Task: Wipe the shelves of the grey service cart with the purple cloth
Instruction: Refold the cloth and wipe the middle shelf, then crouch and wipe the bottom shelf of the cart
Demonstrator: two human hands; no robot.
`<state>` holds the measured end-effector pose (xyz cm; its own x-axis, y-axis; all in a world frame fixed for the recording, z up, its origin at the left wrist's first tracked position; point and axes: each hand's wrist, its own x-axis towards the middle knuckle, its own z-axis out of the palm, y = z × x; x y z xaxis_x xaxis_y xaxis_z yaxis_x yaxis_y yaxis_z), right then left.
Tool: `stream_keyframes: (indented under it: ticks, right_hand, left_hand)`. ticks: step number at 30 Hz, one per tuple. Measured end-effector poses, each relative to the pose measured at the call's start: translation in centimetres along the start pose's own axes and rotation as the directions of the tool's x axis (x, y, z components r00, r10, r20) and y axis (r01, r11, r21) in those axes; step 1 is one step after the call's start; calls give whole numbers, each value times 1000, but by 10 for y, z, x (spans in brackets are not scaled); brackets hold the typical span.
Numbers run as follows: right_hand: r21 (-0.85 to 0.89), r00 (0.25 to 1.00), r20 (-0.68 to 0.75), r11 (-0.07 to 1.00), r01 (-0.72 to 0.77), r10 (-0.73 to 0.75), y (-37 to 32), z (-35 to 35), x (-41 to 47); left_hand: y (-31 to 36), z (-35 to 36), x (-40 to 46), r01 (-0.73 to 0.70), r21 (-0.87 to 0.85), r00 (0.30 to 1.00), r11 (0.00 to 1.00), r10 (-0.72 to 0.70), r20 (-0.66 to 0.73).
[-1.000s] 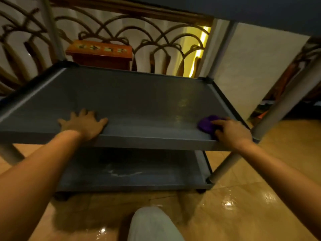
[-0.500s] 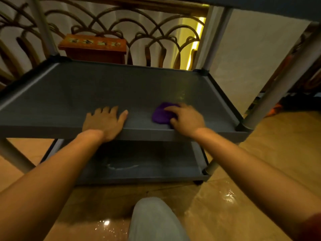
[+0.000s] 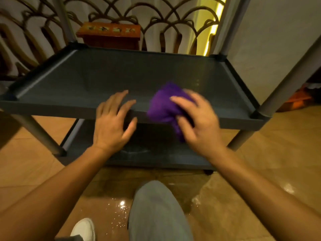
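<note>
**Cloth bunched at the front lip of the middle shelf**

Glossy tan floor tiles [image 3: 260,171] spread under the grey service cart [image 3: 243,119], with an arched lattice screen [image 3: 156,18] and a wooden box [image 3: 109,34] behind it. Over the front edge of the middle shelf [image 3: 104,79], the right hand [image 3: 199,122] gripped the purple cloth [image 3: 165,105], its fingers [image 3: 180,100] curled around the bunched fabric, a tail hanging below the lip. Just beside it, the left hand [image 3: 111,122] lay with fingers spread wide, holding nothing. A grey-trousered knee [image 3: 156,206] and a white shoe [image 3: 85,228] showed below.

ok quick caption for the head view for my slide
Right hand bunches the purple cloth at the middle shelf's front edge; open left hand beside it.
</note>
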<state>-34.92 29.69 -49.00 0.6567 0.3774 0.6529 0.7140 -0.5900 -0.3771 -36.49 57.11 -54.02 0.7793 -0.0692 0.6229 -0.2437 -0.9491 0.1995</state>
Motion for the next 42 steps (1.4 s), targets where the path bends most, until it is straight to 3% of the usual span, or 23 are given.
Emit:
stream_keyframes:
  ticks: [5,11,15,18,26,29,33,35,38,39,42]
  right_hand:
    - [160,984,179,985,-56,27,-9,72,-70]
    - [73,870,295,899,-432,394,56,148,-124]
    - [4,777,232,798,-603,585,97,175,-127]
    - [-17,764,160,775,-632,626,123,196,-122]
    - [-94,734,123,745,-661,667,148,246,-119]
    - [-156,738,138,750,-643,661,154,253,-119]
    - [-260,726,19,705,-660,687,192,233,-115]
    - [-353,671,-21,622,-699,742,224,220,-112]
    - [-425,463,-10,415,-805,887,252,216,-118]
    - [-449,423,9,382,-808,906,252,219,-125]
    - [-460,427,-12,374,-805,904,255,228,-137]
  left_hand:
    - [-41,13,-83,32,141,975,989,-62,214]
    - [-99,63,-143,66,351,845,934,-239,478]
    - [-133,104,-136,159,328,778,931,-323,539]
    - [-154,136,-131,252,310,707,917,-393,588]
    - [-192,184,-157,312,243,740,919,-395,545]
    - [-207,190,-169,361,247,714,899,-437,547]
    - [-235,194,-171,396,296,682,869,-494,539]
    - [-248,197,-166,424,349,632,835,-549,546]
    - [-256,203,-170,446,408,541,797,-603,586]
    - [-255,204,-174,439,414,521,797,-601,605]
    - [-256,205,-181,422,400,528,814,-579,621]
